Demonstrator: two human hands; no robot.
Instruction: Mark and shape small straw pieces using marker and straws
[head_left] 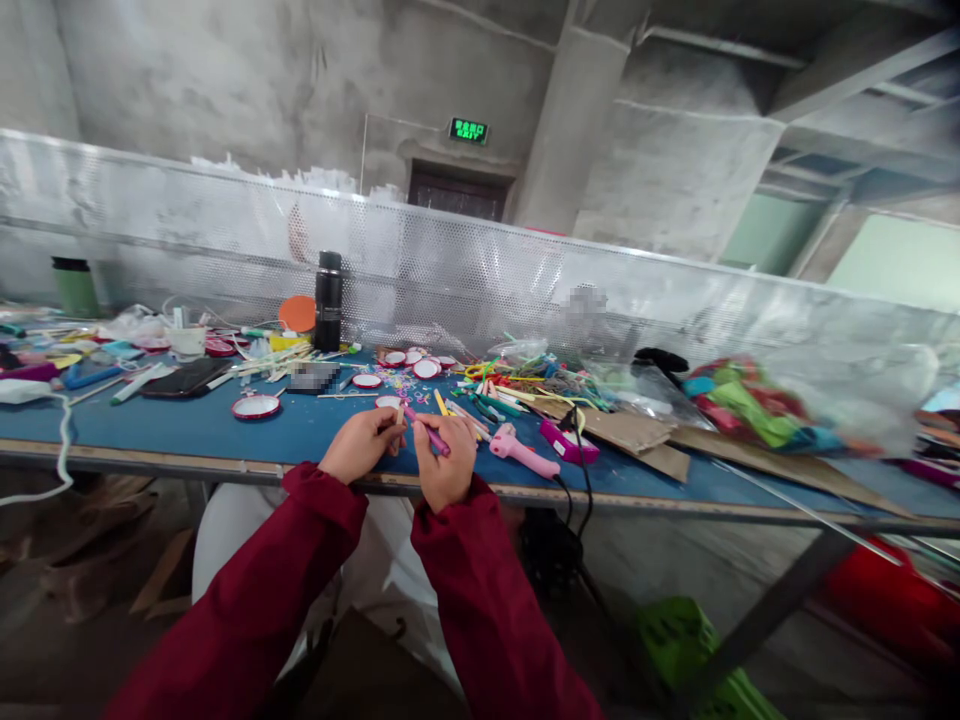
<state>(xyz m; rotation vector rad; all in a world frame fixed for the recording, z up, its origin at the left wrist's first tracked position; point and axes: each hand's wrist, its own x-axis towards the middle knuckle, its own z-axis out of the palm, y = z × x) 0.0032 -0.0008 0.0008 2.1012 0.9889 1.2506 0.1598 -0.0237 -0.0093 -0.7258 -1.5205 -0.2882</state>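
Close to the table's front edge, my left hand (364,443) is closed, pinching a small pale stick (400,414) upright between its fingertips. Just beside it, my right hand (448,462) is wrapped round a purple pen (433,436), whose tip points toward the pale stick. Whether the tip touches the stick is too small to tell. Behind my hands are white discs with red rims (426,368) and a scatter of tiny coloured bits (409,385). A pink glue gun (523,452) lies to the right of my right hand.
On the blue table (315,425) stand a black bottle (328,302) and a green bottle (75,287). A dark phone (187,378) lies left. Rightward are coloured pipe cleaners (555,380), a purple box (570,440), cardboard (626,430) and a bag of colourful material (757,405). A perforated metal panel (465,270) borders the back.
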